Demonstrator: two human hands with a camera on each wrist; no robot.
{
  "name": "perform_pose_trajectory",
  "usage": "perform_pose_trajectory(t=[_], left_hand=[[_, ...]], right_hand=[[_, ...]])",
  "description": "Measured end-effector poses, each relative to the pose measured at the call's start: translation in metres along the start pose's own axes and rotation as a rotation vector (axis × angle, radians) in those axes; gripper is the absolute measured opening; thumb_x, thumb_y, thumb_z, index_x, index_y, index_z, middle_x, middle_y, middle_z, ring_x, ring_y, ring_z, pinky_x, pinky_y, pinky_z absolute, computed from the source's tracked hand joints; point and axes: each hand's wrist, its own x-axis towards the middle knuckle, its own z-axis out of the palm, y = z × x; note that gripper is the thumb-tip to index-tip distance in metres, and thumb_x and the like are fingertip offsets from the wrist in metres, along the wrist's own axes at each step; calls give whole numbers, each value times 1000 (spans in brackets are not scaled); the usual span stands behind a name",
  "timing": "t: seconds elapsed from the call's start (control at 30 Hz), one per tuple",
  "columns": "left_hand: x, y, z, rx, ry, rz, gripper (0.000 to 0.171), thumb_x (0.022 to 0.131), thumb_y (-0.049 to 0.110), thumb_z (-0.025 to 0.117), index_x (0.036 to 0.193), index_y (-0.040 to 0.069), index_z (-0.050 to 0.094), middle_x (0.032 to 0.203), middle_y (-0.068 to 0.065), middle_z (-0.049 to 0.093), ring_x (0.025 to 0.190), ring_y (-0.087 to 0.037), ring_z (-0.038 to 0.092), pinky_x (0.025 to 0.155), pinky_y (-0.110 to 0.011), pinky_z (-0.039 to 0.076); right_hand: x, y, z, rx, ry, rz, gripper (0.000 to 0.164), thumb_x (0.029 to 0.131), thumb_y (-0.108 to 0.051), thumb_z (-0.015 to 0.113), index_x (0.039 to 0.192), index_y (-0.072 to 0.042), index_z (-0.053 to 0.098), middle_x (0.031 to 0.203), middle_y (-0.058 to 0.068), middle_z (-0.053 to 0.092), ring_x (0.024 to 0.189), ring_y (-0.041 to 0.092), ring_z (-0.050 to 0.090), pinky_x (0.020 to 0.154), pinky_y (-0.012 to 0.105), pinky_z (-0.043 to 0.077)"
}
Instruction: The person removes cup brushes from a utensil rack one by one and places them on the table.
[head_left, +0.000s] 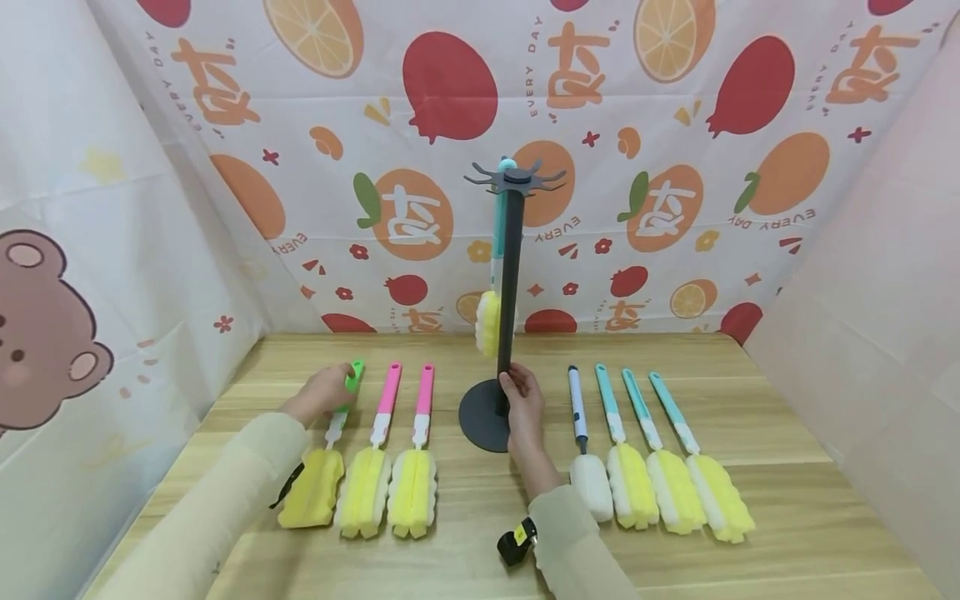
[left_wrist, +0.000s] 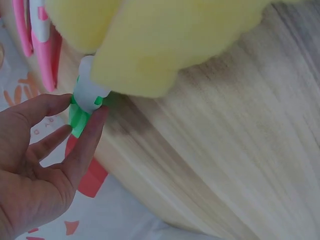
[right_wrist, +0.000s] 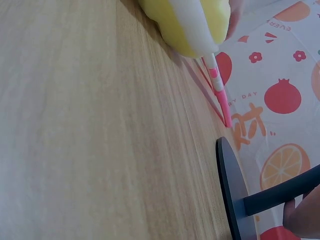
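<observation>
At the left of the head view, my left hand point(head_left: 324, 393) is at the green handle of a sponge bottle brush point(head_left: 313, 487). The left wrist view shows the thumb and fingers of my left hand point(left_wrist: 52, 150) pinching that green handle point(left_wrist: 79, 119), just below its white neck. My right hand point(head_left: 525, 408) holds the lower pole of a dark hanging stand point(head_left: 512, 283), above its round base point(head_left: 480, 417). In the right wrist view only part of my right hand point(right_wrist: 304, 215) shows, against the pole. A teal-handled brush point(head_left: 489, 321) hangs from the stand's hooks, partly behind the pole.
Two pink-handled brushes point(head_left: 363, 492) lie left of the stand. On the right lie a white sponge brush point(head_left: 592, 487) with a pale blue handle and three teal-handled brushes point(head_left: 716, 500). A fruit-printed cloth point(head_left: 450, 83) stands behind the wooden table point(head_left: 442, 567).
</observation>
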Motion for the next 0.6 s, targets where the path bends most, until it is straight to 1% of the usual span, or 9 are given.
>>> perform_pose_trajectory(t=[0.2,0.3,0.43,0.53,0.6], left_hand=[[-2,-1,2,-8,-16,-25,45,82,-1,55,123,-13,40,103,-33,49,56,-21,53,47,-27,49],[0,0,4,-10,-23,-41,44,81,-2,55,122,-12,42,100,-29,50,59,-21,52,47,-26,48],[1,2,5,-7,-27,-54,43,81,-2,55,122,-11,44,99,-26,50,57,-21,51,45,-25,46],[0,2,6,-5,-27,-53,43,82,-2,54,122,-11,44,99,-27,49,56,-21,51,45,-26,45],[0,3,6,-1,-29,-54,43,82,-2,54,122,-11,44,100,-27,49,59,-22,51,46,-26,45]], right_hand=[[1,1,0,9,1,1,28,88,-17,64,113,-4,60,103,5,59,100,19,51,89,34,37],[1,1,0,13,1,2,27,88,-16,63,112,-4,60,103,5,59,99,19,52,90,34,37],[1,1,0,13,-3,1,26,89,-15,63,112,-4,60,103,5,58,99,18,52,90,34,37],[1,1,0,16,-2,5,26,89,-15,62,112,-4,60,102,5,58,99,18,52,90,34,37],[1,1,0,17,1,10,26,89,-15,62,112,-5,60,102,5,58,99,18,52,90,35,36]])
